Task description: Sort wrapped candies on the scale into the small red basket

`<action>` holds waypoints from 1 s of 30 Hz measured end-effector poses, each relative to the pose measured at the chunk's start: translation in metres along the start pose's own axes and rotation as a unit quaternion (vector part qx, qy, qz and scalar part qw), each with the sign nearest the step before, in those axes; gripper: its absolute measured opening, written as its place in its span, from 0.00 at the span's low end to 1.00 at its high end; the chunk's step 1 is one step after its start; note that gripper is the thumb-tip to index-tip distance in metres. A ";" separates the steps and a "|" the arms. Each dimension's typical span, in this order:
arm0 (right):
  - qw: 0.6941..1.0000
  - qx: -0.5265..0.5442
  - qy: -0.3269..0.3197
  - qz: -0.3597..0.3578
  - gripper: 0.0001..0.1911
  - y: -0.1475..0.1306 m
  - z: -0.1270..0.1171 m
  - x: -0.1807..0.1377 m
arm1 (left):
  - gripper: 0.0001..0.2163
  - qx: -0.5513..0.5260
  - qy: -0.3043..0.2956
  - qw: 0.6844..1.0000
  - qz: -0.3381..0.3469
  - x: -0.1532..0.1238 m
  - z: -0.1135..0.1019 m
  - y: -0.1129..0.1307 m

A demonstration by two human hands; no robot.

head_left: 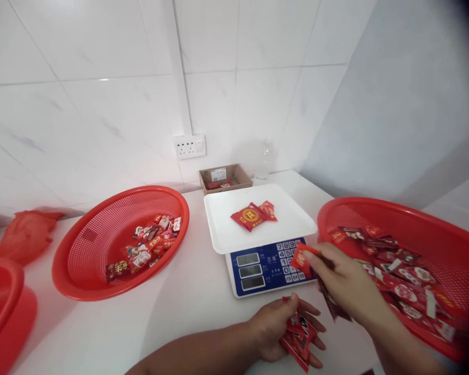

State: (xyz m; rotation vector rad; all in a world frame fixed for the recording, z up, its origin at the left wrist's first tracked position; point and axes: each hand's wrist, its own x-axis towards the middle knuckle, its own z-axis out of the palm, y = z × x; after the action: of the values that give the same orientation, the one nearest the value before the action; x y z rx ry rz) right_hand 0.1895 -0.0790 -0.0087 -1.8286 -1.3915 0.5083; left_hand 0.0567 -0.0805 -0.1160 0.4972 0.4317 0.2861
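A white and blue scale (268,265) stands in the middle of the counter, its white tray (226,224) bearing two or three red snack packets (253,214). My right hand (346,284) hovers over the scale's keypad, pinched on one red packet (301,259), with darker packets hanging under its palm. My left hand (283,330) rests palm up near the counter's front edge, fingers curled round a bunch of red packets (299,336). The red basket (451,234) at the right holds several red and dark packets (398,273).
Another red basket (86,260) at the left holds several packets (148,245). A small cardboard box (224,178) sits behind the scale under a wall socket (190,146). A red bag (25,234) and a red basin (3,307) lie at the far left.
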 end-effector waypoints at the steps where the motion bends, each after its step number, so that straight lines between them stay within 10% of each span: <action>1: 0.999 0.034 -0.002 0.013 0.17 -0.008 0.002 0.009 | 0.24 0.000 -0.008 1.000 -0.001 0.001 -0.001 -0.001; 9: 0.983 0.166 0.069 0.039 0.24 -0.013 0.017 0.032 | 0.23 0.003 -0.018 1.000 0.006 0.000 -0.002 -0.003; 17: 0.997 -0.005 0.071 -0.005 0.17 0.033 0.031 -0.020 | 0.27 0.078 -0.075 0.992 0.069 0.006 -0.009 -0.006; 30: 0.997 -0.048 -0.046 -0.028 0.14 0.045 0.013 -0.028 | 0.26 0.054 0.033 0.979 0.192 0.025 -0.012 -0.021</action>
State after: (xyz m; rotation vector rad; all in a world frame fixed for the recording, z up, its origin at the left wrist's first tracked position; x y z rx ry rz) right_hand 0.1994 -0.1062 -0.0549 -1.8555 -1.5490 0.5103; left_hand 0.0759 -0.0843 -0.1443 0.6786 0.4154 0.6565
